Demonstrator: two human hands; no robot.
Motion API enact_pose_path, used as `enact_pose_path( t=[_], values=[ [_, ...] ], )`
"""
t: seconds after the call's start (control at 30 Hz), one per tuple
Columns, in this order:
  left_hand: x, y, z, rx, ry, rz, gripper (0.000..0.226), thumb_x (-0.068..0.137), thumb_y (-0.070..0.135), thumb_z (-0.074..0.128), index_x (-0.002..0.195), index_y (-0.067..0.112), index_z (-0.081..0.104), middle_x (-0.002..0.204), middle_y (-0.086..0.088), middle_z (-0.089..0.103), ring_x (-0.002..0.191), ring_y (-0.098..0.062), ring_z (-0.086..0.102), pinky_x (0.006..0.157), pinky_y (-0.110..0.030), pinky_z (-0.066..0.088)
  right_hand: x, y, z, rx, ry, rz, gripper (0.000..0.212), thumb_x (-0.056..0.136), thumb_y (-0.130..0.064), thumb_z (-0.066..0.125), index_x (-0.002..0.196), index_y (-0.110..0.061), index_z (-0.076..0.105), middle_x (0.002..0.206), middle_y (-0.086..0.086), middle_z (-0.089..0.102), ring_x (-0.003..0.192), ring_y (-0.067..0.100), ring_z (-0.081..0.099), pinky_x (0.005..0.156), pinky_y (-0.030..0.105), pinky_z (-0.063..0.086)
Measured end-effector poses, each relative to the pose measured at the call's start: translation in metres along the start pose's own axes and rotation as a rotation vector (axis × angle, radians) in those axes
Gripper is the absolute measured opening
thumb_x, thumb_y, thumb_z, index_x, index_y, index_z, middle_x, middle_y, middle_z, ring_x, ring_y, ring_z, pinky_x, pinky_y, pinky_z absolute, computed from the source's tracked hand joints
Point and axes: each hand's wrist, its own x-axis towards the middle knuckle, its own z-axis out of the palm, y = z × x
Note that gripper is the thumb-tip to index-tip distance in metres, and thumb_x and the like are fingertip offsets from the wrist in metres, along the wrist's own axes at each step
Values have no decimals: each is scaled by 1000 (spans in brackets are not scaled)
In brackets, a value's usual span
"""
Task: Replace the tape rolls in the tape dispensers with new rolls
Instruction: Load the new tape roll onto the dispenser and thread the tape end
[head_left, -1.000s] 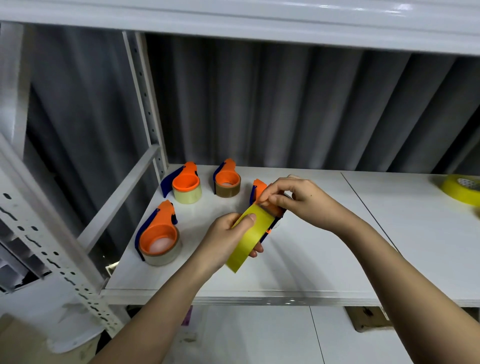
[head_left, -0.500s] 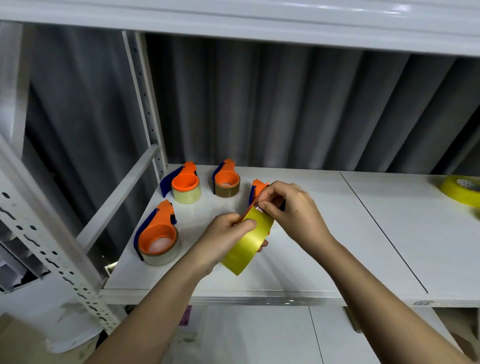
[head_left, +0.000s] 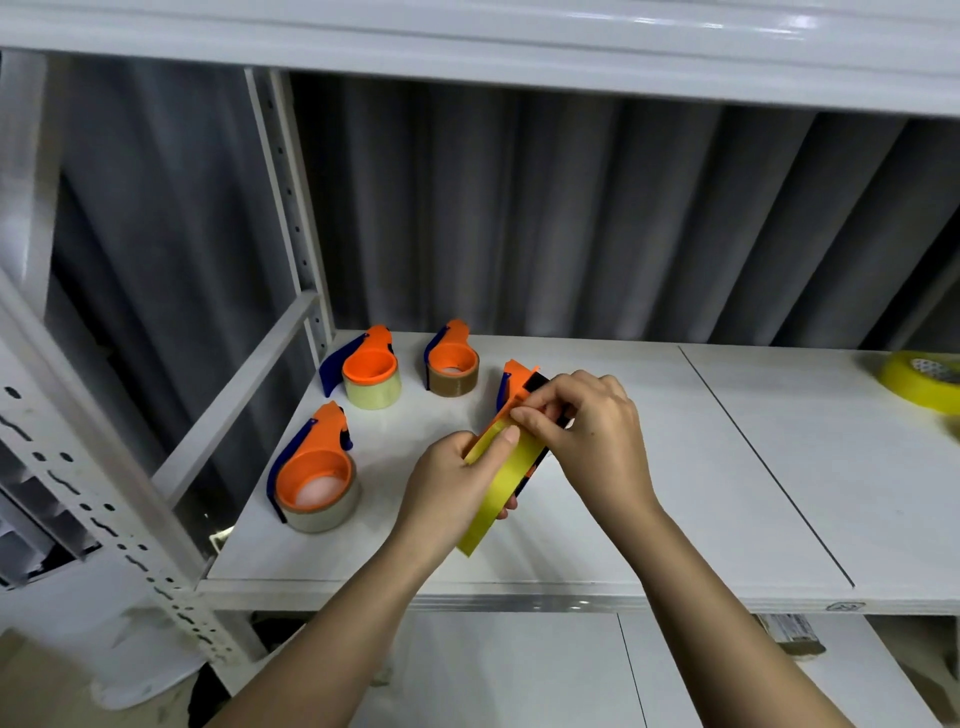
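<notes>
White metal shelf (head_left: 675, 493) carries everything. Three orange-and-blue plastic tape dispensers (head_left: 317, 478) loaded, resting at shelf's left end. Left hand (head_left: 452, 493) grips yellow tape roll (head_left: 501, 483) mounted on fourth orange dispenser (head_left: 517, 379), held above shelf. Right hand (head_left: 592, 436) pinches tape end at roll's top. Spare yellow roll (head_left: 919, 379) lies far right.

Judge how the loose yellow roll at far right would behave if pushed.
The yellow roll lies flat on the shelf, so it would likely slide, not roll. Its open core suggests it is light. Set on edge, it would probably roll away.
</notes>
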Motion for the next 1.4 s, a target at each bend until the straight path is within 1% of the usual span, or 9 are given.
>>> enact_pose_path(
  t=[0.2,0.43,0.63,0.73,0.93,1.07,1.17,1.3,1.4],
  values=[
    [-2,3,-6,-29,-21,19,30,91,30,60,67,13,57,55,-8,65,45,-18,60,53,-29,48,15,7,-13,-53,-58,-34,14,77,-35,76,72,-25,68,80,-17,49,86,13,45,76,34,39],
    [-5,22,-11,-21,-105,29,31,94,24,56,67,10,55,44,3,60,39,-5,56,41,-14,44,39,10,-35,-160,-10,-171,14,78,-34,75,76,-22,69,88,-5,56,90,18,46,76,35,42],
    [-2,21,-17,48,-143,-53,34,93,37,54,98,5,66,85,-16,72,70,-21,66,62,-24,55,55,10,-46,-193,-212,-265,20,78,-41,72,80,-21,70,94,-11,53,93,8,41,75,24,37],
    [-1,23,-21,69,-179,-65,34,93,37,53,101,7,66,90,-15,72,72,-19,67,60,-19,54,59,14,-46,-98,-254,-263,17,77,-39,73,79,-23,69,92,-13,53,93,9,43,77,20,39],
    [0,22,-25,67,-175,-72,32,91,43,53,98,15,67,88,-10,73,85,-25,69,81,-35,55,60,16,-46,37,-336,-173,17,75,-44,70,76,-28,67,92,-20,54,99,4,48,80,10,38],
    [0,16,-21,45,-128,-59,32,91,42,53,97,14,68,88,-10,73,84,-25,71,78,-34,57,55,18,-47,99,-311,-84,13,75,-42,72,72,-31,65,91,-16,58,101,6,51,80,14,39],
    [-2,15,-16,7,-80,-55,36,92,38,54,95,4,67,78,-12,73,68,-21,68,60,-23,56,47,20,-45,71,-233,-21,14,77,-33,76,70,-30,64,90,-10,60,99,12,52,81,21,41],
    [-5,16,-12,-14,-20,-28,41,93,34,55,94,-6,64,74,-19,70,57,-18,64,55,-23,53,35,18,-40,20,-108,42,16,81,-31,73,70,-28,62,87,-12,57,94,10,51,75,15,38],
    [-8,19,-5,-56,-9,-4,36,94,27,55,85,-7,61,59,-10,66,44,-10,60,43,-16,47,30,18,-39,33,-38,99,15,83,-30,72,71,-25,63,86,-13,57,92,8,51,74,21,41]
  ],
)
